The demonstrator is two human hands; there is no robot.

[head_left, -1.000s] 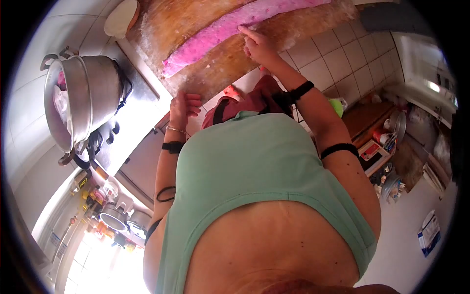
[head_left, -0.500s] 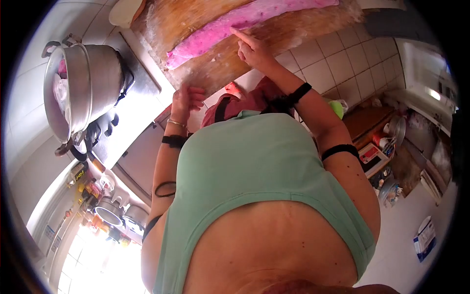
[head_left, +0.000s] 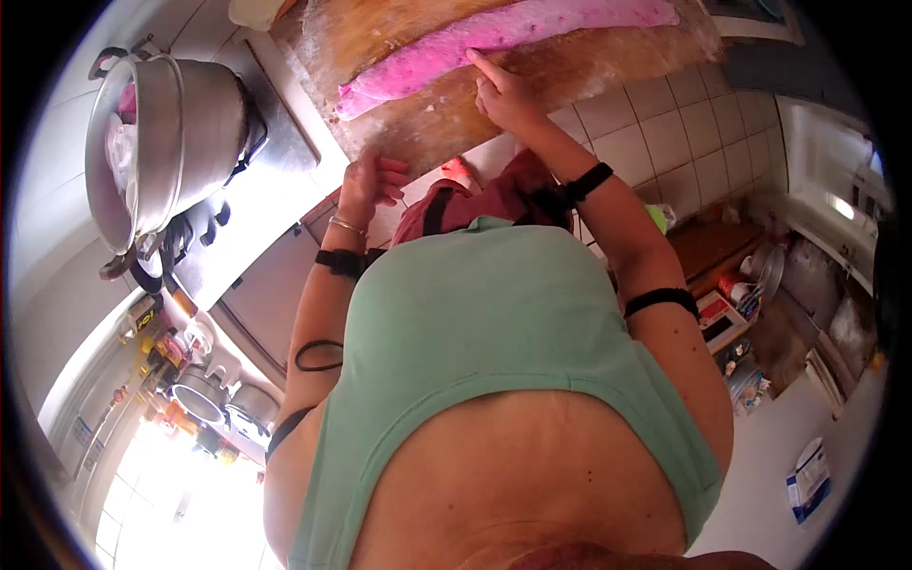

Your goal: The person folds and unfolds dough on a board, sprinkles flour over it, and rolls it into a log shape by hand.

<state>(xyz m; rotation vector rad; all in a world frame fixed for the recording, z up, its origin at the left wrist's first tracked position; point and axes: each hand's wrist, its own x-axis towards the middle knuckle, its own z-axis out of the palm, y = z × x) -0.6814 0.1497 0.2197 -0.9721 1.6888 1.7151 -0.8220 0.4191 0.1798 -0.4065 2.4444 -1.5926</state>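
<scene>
A long pink dough roll (head_left: 513,30) with darker specks lies diagonally across a floured wooden board (head_left: 432,128) at the top of the view. My right hand (head_left: 505,95) has its index finger stretched out, the tip at the lower edge of the roll near its middle; the other fingers are curled in and hold nothing visible. Near the board's lower left edge is my left hand (head_left: 372,182), its fingers apart and slightly bent, with nothing in them. It is below the left end of the roll, apart from it.
A large metal pot (head_left: 171,142) with pink and white contents stands at the left beside a shiny counter (head_left: 256,204). Smaller pans (head_left: 201,391) are at the lower left. Shelves with kitchenware (head_left: 760,271) are at the right. A blue and white packet (head_left: 809,483) lies lower right.
The view has shifted, so the board and roll appear further right. My right index finger has moved slightly along the roll, first left, then back right. My left hand looks much the same.
</scene>
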